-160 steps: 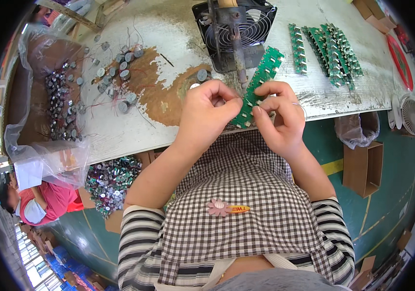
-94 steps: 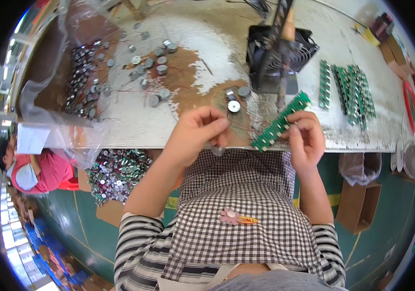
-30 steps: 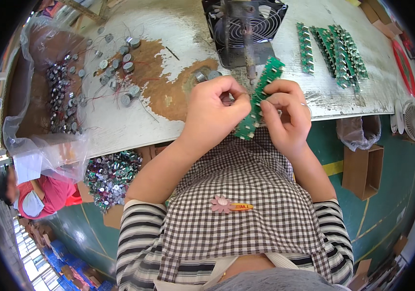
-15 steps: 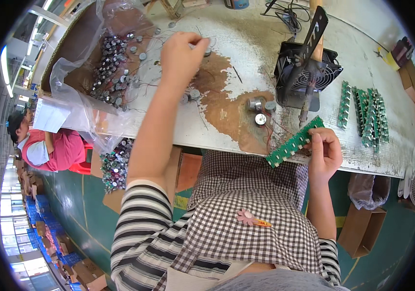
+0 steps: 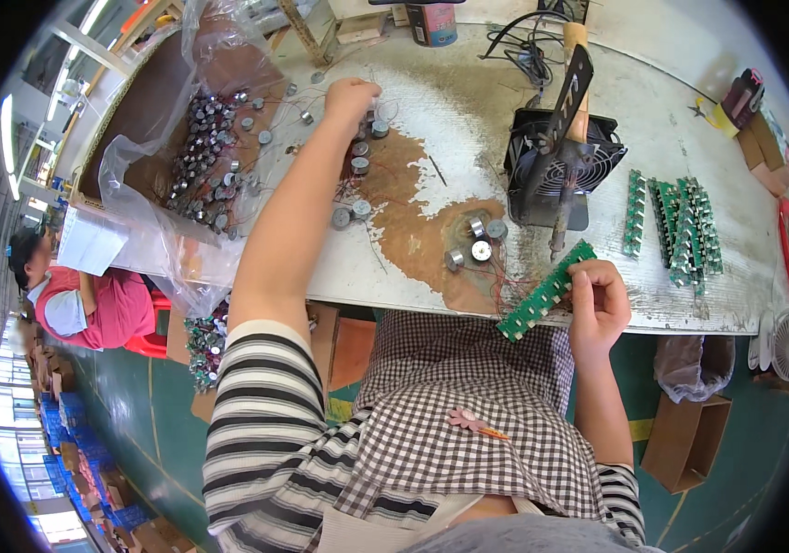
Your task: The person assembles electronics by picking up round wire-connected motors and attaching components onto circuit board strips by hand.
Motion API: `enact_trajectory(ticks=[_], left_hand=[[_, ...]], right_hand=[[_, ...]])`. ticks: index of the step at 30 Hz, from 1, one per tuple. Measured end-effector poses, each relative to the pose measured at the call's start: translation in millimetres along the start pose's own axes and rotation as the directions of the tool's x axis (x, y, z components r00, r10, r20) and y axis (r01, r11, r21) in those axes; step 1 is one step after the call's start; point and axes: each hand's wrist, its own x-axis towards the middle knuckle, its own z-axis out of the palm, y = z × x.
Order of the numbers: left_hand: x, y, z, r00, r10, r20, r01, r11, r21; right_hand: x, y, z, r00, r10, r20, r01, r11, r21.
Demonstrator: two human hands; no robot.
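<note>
My left hand [image 5: 352, 103] reaches to the far left of the workbench, its fingers pinched together among small silver motors [image 5: 360, 166] with thin wires. What sits between the fingertips, if anything, is hidden. My right hand [image 5: 602, 300] holds a narrow green circuit board strip [image 5: 542, 300] by its right end, thumb on top, tilted over the bench's front edge. Thin red wires run by the strip's left end from a small cluster of motors [image 5: 481, 250]. Just above the strip, a soldering iron [image 5: 563, 207] points down, held in a black stand.
A black fan [image 5: 525, 180] stands behind the iron. Several green strips [image 5: 680, 226] lie in a stack at right. At left, a cardboard box [image 5: 127, 124] lined with plastic holds many motors. A tin can [image 5: 433, 25] stands at the back. A person in pink [image 5: 104, 304] sits far left.
My left hand has moved farther off and lower, uncovering motors beside it. The view has shifted slightly. My right hand keeps hold of the strip in much the same place.
</note>
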Motion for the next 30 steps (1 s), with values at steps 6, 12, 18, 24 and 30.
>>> enact_trajectory(ticks=[6, 12, 18, 24, 30], left_hand=[[-58, 45, -29, 0.854, 0.431, -0.291, -0.475, 0.874, -0.101], [-213, 81, -23, 0.925, 0.178, 0.335, 0.009, 0.872, -0.490], [-297, 75, 19, 0.775, -0.034, 0.631, 0.425, 0.767, -0.481], [-301, 79, 42, 0.779, 0.062, 0.625, 0.276, 0.860, -0.429], [-299, 81, 61, 0.842, 0.258, 0.474, -0.014, 0.889, -0.458]], right_hand=[[-1, 0, -5, 0.999, -0.019, 0.037, 0.020, 1.000, -0.024], [2, -3, -6, 0.997, 0.045, 0.063, -0.047, 0.998, 0.039], [8, -6, -1, 0.991, -0.042, 0.125, 0.048, 0.998, -0.043], [-2, -17, -1, 0.979, -0.124, 0.159, 0.153, 0.972, -0.181], [-6, -17, 3, 0.991, -0.088, 0.099, 0.096, 0.992, -0.082]])
